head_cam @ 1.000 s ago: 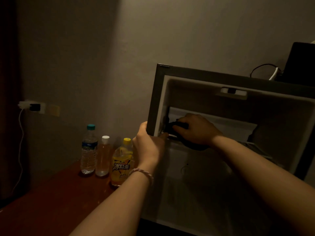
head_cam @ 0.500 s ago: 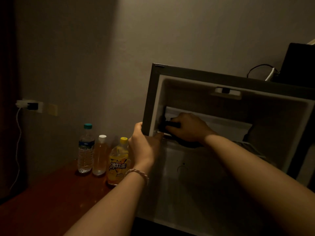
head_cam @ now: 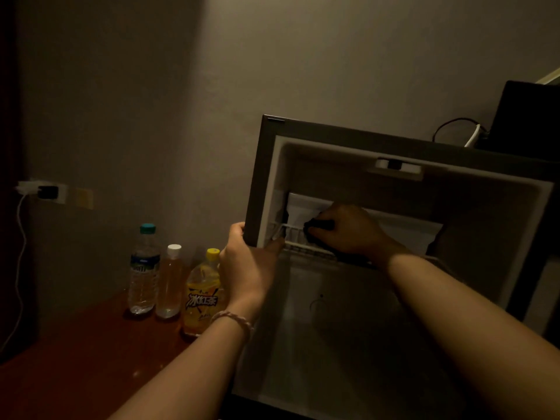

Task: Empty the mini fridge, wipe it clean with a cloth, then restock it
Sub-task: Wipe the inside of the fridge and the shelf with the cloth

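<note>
Head view: mini fridge (head_cam: 472, 301) open on table (head_cam: 75, 368), interior bare, hard smooth plastic, wire shelf (head_cam: 306, 245) thin, stiff. Right hand (head_cam: 348, 231) inside fridge, fingers (head_cam: 321, 224) curled on dark cloth (head_cam: 312, 228), soft, light, bunches easily; best gripped wadded in palm. Left hand (head_cam: 248, 262) grips fridge's left front edge. Three plastic bottles (head_cam: 169, 280) left of fridge, light, smooth.

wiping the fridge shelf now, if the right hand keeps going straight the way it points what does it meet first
The right hand, gripping the dark cloth, points left along the wire shelf. It would likely first meet the fridge's left inner wall, though depth is unclear in this dim view.
</note>
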